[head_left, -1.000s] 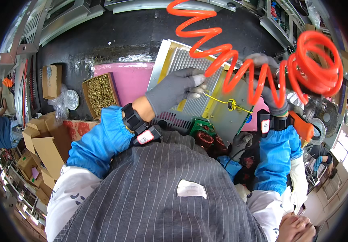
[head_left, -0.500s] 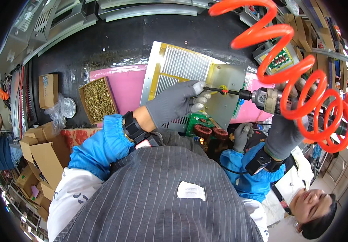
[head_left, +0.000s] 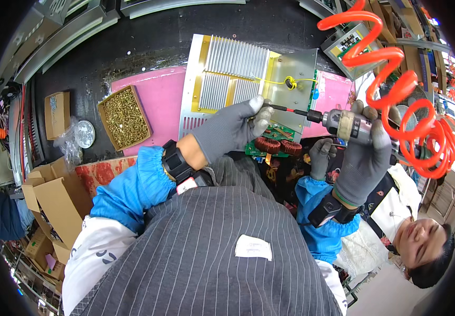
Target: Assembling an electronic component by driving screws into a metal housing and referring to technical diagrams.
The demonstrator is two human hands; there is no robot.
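My left hand, in a grey glove with pale fingertips, pinches the tip of a long black driver bit. Whether a screw sits between those fingers is hidden. My right hand, also gloved, is wrapped round the body of a power screwdriver, whose bit points left. Both hands hover over the near edge of a finned metal heat sink assembly. Its plain metal plate carries a black ring with yellow wire. A green circuit board with copper-wound coils sits at its near side.
A red coiled hose hangs at the right. On the left stand a box of brass-coloured screws, a small cardboard box and a round metal lid. Pink matting lies under the assembly. Another person's gloved hand is close by.
Both hands and the screwdriver have drawn toward me relative to the heat sink. The bit no longer crosses in front of the yellow-wired ring. The hose has shifted with the tool.
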